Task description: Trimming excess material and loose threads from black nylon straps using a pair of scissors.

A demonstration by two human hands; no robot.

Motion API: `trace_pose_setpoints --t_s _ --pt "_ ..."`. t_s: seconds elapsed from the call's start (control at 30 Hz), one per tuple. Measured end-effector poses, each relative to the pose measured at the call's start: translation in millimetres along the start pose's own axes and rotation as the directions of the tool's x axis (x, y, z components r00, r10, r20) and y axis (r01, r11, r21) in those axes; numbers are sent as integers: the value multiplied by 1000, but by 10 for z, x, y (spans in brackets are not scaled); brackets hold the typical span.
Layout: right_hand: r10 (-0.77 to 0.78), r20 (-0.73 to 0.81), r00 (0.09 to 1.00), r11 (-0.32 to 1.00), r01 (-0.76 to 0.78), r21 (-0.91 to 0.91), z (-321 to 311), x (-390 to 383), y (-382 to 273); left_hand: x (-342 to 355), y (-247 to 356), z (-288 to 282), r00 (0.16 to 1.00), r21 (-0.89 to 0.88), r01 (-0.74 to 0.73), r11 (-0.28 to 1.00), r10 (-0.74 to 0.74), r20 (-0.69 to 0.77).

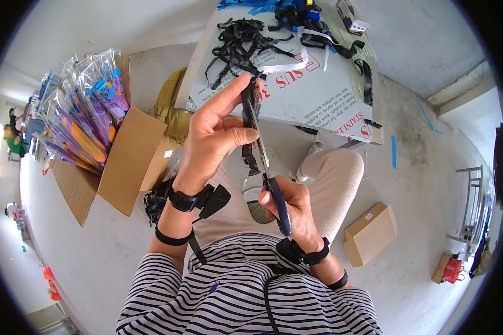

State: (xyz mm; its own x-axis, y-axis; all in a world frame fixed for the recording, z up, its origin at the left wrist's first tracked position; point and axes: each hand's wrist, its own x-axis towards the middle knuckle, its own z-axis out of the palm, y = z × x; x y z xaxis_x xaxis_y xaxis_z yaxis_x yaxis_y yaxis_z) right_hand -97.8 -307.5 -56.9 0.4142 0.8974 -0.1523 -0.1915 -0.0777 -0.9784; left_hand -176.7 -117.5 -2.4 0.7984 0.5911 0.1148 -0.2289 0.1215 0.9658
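My left hand [215, 131] pinches a black fabric strap [248, 114] between thumb and fingers, with the strap's lower end hanging free. In my right hand [297, 207] is a pair of scissors [283, 209] with dark blue handles. The blades point up and lie along the strap's right side; whether they touch it I cannot tell. Beyond my left hand, a tangle of black straps [240, 44] lies on the table [324, 109], with a white strip [288, 68] beside it.
Left of me stands an open cardboard box [129, 162] packed with clear-wrapped purple and orange items [89, 111]. A yellow-green cloth [173, 109] sits between box and table. On the floor to the right lies a small cardboard box [370, 234]. Blue strips [254, 6] lie at the table's far edge.
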Motion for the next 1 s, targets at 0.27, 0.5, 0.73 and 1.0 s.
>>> trace_pose_setpoints --t_s 0.27,0.5,0.73,1.0 --pt "45 -12 999 997 -44 66 49 -2 -79 -19 2 4 1000 -20 4 1000 -4 12" --pt "20 -2 1000 999 -20 45 46 41 -78 -38 -1 22 998 4 10 1000 -10 59" --pt "19 13 1000 996 -18 -84 -33 30 -49 -29 15 -8 997 -39 32 999 -29 74" --pt "0 -40 999 994 -4 -108 -34 20 -75 -21 14 25 998 -43 23 999 -21 64"
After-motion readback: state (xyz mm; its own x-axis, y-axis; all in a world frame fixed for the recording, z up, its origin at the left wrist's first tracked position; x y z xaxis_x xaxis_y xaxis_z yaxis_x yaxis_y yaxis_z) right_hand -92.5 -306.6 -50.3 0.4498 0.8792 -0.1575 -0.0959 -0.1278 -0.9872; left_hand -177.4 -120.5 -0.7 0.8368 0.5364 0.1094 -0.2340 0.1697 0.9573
